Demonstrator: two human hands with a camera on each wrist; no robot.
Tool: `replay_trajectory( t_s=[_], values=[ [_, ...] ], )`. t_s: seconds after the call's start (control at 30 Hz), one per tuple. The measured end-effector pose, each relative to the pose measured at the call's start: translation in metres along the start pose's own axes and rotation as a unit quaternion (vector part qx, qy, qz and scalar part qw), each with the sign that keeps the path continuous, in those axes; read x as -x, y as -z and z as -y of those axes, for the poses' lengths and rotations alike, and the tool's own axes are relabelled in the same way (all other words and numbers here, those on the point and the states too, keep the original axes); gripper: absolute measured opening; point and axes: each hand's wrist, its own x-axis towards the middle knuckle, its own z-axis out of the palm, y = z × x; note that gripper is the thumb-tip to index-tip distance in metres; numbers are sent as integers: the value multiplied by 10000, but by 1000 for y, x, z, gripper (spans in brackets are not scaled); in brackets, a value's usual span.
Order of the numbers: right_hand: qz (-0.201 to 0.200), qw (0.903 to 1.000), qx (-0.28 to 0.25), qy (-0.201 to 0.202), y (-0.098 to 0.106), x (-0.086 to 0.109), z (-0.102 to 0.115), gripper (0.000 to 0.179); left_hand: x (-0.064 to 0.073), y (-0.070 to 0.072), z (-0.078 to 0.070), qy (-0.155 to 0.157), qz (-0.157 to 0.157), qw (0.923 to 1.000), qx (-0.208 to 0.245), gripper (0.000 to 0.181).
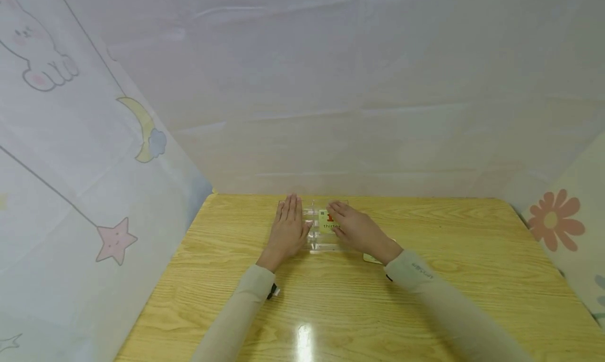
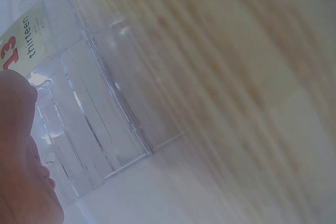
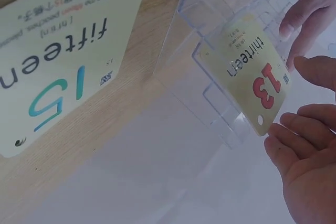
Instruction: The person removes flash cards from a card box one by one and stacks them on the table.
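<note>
There are two hands (image 1: 287, 230) (image 1: 361, 230), two cards (image 3: 249, 74) (image 3: 73, 51), one rack (image 3: 197, 3), one table (image 1: 340, 309).

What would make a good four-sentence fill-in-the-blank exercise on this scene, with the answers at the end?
1. The large number on the card at the clear plastic holder is ____.
2. That number is printed in the colour ____.
3. In the head view, part of that number is covered by the person's ____ hand.
4. The large English word on the other card, lying on the table, is ____.

Missing words: 13; red; right; fifteen.
</note>
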Motion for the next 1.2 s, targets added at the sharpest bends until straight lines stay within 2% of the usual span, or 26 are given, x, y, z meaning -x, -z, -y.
replay_trajectory(
  t_s=[0.3,0.53,0.8,1.2],
  values=[
    [-185,9977,549,349,-9,0,-2,54,0,-1,0,-40,-66,10000,-25,76],
    [-425,9949,753,520,-16,1,-5,53,0,-1,1,-39,-12,10000,-27,77],
    [-342,9949,799,504,-21,4,-4,55,0,-4,-1,-7,-107,9999,98,77],
    [-309,9934,961,537,-24,2,-3,54,0,-4,0,-39,-198,9998,-8,76]
  ],
)
